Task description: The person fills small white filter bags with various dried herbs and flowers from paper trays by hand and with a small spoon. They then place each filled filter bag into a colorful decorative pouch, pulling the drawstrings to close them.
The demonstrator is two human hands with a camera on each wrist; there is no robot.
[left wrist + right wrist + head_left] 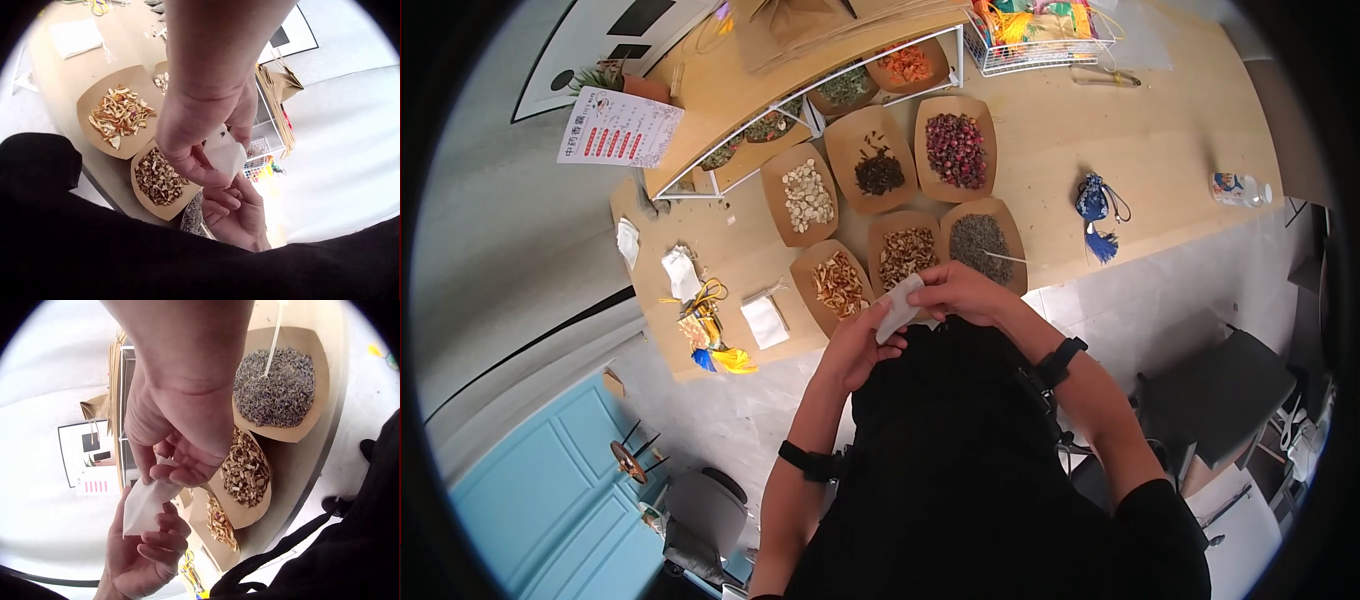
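Note:
A small white translucent pouch (897, 310) is held between both hands in front of the black-clothed torso, close over the near trays. My left hand (859, 347) grips its lower left end; my right hand (966, 292) pinches the upper right end. In the left wrist view, the pouch (226, 153) has a small dark spot near its top. The right wrist view shows the pouch (145, 505) lying over the left fingers. Nearest the hands are dried lavender (275, 384) with a white stick in it, chopped brown pieces (245, 470) and orange-brown dried strips (122, 115).
Farther trays hold pale slices (808, 197), dark cloves (880, 172) and rosebuds (956, 150). A white-framed shelf (780, 105) stands behind. White pouches (765, 320) and tassels (725, 355) lie left; a blue tasselled sachet (1094, 205) and bottle (1240, 189) lie right.

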